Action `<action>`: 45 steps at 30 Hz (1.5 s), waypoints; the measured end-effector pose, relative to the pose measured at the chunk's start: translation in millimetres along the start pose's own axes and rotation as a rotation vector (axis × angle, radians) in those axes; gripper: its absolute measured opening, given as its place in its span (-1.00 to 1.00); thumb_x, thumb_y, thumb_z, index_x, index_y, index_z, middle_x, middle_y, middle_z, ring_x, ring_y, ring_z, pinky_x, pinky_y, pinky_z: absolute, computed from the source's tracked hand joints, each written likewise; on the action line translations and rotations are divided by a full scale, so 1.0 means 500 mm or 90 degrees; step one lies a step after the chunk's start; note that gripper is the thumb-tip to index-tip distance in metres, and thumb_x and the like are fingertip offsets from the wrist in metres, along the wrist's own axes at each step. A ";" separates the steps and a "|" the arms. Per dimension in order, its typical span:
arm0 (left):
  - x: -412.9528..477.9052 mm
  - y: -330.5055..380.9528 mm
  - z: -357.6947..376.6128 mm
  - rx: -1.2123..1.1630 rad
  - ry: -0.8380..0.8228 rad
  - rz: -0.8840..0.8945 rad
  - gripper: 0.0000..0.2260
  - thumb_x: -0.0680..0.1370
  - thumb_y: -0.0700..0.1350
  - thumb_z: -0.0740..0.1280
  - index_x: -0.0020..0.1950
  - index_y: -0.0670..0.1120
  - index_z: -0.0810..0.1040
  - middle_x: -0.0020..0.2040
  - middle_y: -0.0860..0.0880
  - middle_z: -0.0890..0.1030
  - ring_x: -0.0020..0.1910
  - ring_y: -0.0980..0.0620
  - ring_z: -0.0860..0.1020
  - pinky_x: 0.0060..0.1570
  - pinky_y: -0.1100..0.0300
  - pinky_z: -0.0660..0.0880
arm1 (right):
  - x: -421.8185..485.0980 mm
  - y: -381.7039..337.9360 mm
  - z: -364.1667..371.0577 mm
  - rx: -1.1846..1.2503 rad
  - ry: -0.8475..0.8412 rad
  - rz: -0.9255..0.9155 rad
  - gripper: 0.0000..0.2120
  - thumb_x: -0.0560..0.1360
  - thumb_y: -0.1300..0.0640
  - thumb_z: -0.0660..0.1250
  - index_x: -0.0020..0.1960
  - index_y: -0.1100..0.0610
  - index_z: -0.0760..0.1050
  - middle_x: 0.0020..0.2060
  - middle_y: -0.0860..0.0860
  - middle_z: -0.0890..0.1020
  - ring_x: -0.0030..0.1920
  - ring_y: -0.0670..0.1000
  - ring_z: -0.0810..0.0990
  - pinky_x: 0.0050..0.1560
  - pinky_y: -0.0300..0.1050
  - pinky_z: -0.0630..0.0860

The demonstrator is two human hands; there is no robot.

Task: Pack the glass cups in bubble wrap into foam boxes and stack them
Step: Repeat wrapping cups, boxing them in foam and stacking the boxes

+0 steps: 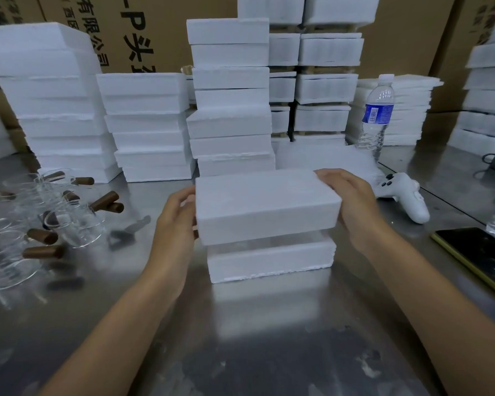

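Foam lid [266,204] between left hand [177,221] and right hand [352,201], above foam box [272,261].

Person, seen from own head height. Only the arms are in shot.

Left hand [173,221]: bare, nothing worn on the back or the wrist that shows. Left forearm [120,318]: bare skin all the way to the bottom edge of the view.

Right hand [352,201]: bare, knuckles and finger backs plain. Right forearm [429,304]: bare to the lower right edge.

Both forearms look slim and smooth, widening toward the camera under the wide lens. Nails too blurred to judge.
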State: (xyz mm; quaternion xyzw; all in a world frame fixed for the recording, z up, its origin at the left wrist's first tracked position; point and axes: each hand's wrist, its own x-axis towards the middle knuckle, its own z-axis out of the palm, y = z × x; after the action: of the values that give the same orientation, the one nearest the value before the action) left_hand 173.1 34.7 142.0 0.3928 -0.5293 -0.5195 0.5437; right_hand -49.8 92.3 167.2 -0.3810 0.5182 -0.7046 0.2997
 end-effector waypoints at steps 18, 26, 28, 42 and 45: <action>0.001 -0.003 0.001 0.040 -0.018 -0.020 -0.79 0.59 0.10 0.20 0.14 0.13 0.57 -0.03 0.22 0.66 -0.02 0.24 0.59 0.02 0.24 0.43 | 0.021 0.036 -0.019 -0.070 -0.035 0.087 -0.90 0.49 0.06 0.33 -0.06 0.02 0.61 -0.05 0.01 0.67 0.02 0.06 0.60 0.11 -0.04 0.48; 0.008 -0.012 0.000 0.047 -0.025 -0.107 -0.79 0.57 0.06 0.23 0.13 0.06 0.57 0.06 0.08 0.65 0.10 0.07 0.57 0.27 0.02 0.42 | 0.013 0.034 -0.020 -0.102 -0.061 0.113 -0.81 0.46 0.03 0.36 -0.29 0.06 0.63 -0.23 0.05 0.65 -0.11 0.10 0.59 0.03 -0.01 0.48; 0.009 -0.013 -0.002 0.062 -0.030 -0.121 -0.80 0.56 0.06 0.25 0.09 0.04 0.58 0.04 0.07 0.65 0.09 0.05 0.58 0.24 0.04 0.44 | 0.012 0.036 -0.023 -0.105 -0.061 0.133 -0.77 0.42 0.02 0.38 -0.38 0.05 0.58 -0.31 0.06 0.59 -0.18 0.08 0.54 -0.05 -0.03 0.43; 0.018 -0.009 0.001 0.069 -0.043 -0.168 -0.82 0.53 -0.01 0.25 -0.17 -0.04 0.58 -0.34 0.10 0.61 -0.26 0.06 0.54 -0.24 0.16 0.39 | 0.004 0.028 -0.029 -0.072 -0.136 0.212 -0.88 0.31 -0.08 0.50 -0.25 -0.04 0.68 -0.13 0.05 0.71 -0.08 0.11 0.64 0.10 0.05 0.51; 0.016 -0.009 0.002 0.062 -0.044 -0.171 -0.82 0.54 0.00 0.25 -0.16 -0.05 0.55 -0.36 0.10 0.60 -0.27 0.05 0.54 -0.26 0.17 0.39 | 0.002 0.024 -0.026 -0.080 -0.139 0.229 -0.88 0.37 -0.05 0.46 -0.28 -0.02 0.67 -0.16 0.02 0.69 -0.03 0.11 0.60 0.18 0.07 0.46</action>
State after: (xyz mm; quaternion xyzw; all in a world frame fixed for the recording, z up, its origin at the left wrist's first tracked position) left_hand 170.5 26.5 139.2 0.4682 -0.5146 -0.5746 0.4311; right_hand -61.1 94.7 153.5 -0.3742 0.5850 -0.5607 0.4509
